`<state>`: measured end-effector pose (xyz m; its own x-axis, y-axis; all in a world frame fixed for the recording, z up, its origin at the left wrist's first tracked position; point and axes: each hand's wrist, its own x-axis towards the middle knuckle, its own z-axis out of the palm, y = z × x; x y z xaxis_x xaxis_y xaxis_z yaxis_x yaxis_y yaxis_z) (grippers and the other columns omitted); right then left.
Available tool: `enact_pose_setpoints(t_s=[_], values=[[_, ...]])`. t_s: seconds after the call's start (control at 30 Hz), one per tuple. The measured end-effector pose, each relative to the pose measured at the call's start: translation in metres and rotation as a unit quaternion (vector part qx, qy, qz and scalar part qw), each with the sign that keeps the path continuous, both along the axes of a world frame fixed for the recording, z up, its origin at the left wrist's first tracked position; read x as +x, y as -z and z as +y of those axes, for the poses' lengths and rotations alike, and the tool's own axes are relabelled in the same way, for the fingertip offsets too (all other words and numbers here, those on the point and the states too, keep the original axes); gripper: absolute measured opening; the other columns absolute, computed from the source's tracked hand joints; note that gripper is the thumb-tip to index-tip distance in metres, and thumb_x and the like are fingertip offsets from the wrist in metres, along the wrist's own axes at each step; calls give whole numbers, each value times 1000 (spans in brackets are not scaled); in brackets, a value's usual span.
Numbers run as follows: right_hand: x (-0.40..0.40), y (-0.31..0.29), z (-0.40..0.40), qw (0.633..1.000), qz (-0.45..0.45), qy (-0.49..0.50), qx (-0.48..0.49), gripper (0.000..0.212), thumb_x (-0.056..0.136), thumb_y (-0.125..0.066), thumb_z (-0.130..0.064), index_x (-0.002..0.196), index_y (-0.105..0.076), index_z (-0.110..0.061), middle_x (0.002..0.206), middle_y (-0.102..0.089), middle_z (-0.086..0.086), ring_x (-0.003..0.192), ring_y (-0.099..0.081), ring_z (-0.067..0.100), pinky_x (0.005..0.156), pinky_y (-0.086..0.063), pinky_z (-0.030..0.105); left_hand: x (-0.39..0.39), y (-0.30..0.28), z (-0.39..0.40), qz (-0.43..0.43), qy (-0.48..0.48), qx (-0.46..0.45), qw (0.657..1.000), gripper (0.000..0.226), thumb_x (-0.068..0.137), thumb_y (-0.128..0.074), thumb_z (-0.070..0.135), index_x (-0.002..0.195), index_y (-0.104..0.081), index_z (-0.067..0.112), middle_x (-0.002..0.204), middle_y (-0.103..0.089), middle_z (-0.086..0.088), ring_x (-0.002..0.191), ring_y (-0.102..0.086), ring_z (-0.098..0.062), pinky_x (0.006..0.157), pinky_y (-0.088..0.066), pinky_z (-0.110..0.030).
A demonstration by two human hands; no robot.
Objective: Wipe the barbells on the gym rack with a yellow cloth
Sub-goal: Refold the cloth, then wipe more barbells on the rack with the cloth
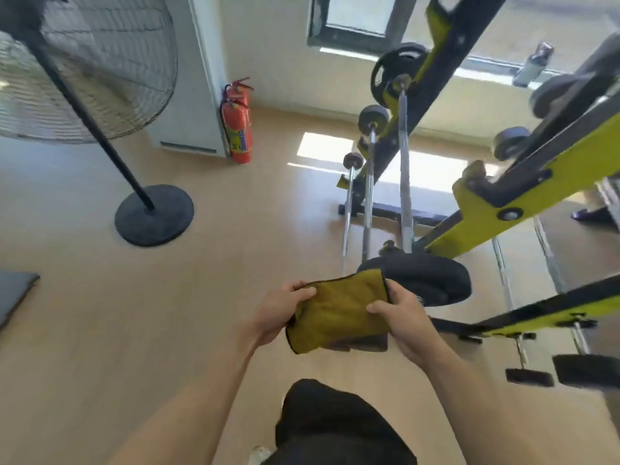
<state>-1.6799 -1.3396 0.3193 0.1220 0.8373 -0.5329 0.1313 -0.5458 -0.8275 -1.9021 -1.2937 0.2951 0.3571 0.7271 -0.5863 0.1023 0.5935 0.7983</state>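
A folded yellow cloth [339, 313] with a dark edge is stretched between both hands in front of me. My left hand [278, 313] pinches its left side and my right hand [402, 317] grips its right side. Just beyond the cloth lies the black weight plate [432, 276] at the near end of a barbell [404, 169], which rests on the yellow and black gym rack [523, 196]. Two shorter barbells [369, 182] sit on the rack to its left. The cloth touches no barbell.
A standing fan with a round black base [154, 214] is at the left. A red fire extinguisher [238, 129] stands by the wall. More bars and dumbbells [530, 374] hang on the rack's right side. A dark mat [13, 293] lies at the far left.
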Motion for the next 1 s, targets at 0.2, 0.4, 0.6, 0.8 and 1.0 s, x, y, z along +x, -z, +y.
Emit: enact_pose_setpoints(t_s=[0.2, 0.4, 0.6, 0.8, 1.0], values=[[-3, 3, 80, 975, -108, 184, 56, 51, 93, -67, -11, 133, -40, -26, 124, -55, -3, 109, -58, 16, 82, -54, 27, 20, 19, 133, 36, 166, 57, 984, 18, 101, -56, 30, 119, -53, 30, 118, -57, 1, 106, -59, -19, 84, -58, -33], [-10, 12, 163, 937, -170, 302, 37, 34, 96, -63, -10, 117, -47, -31, 108, -53, -3, 91, -58, 8, 73, -53, 23, 42, 35, 232, 75, 335, 34, 938, 43, 102, -54, 34, 141, -44, 20, 129, -54, 1, 118, -54, -21, 102, -51, -40], [0, 9, 216, 904, -185, 383, -46, 23, 91, -71, -18, 113, -65, -22, 100, -64, -9, 90, -58, 4, 83, -54, 25, 73, 33, 319, 18, 466, -3, 885, 42, 97, -62, 14, 131, -45, 33, 124, -54, 3, 109, -59, -18, 87, -59, -33], [-5, 9, 264, 856, -232, 451, -102, 43, 92, -68, -8, 129, -58, -27, 117, -57, -4, 106, -56, 12, 79, -46, 16, 113, 37, 399, 38, 588, -5, 808, 46, 98, -62, 20, 141, -46, 24, 129, -55, -1, 112, -62, -24, 87, -60, -39], [26, 4, 291, 802, -307, 492, -141, 53, 90, -68, -3, 136, -53, -25, 140, -47, 1, 126, -49, 23, 98, -48, 34, 171, 40, 426, 71, 659, 21, 749, 34, 100, -58, 26, 132, -56, 14, 108, -73, -7, 88, -75, -19, 80, -61, -27]])
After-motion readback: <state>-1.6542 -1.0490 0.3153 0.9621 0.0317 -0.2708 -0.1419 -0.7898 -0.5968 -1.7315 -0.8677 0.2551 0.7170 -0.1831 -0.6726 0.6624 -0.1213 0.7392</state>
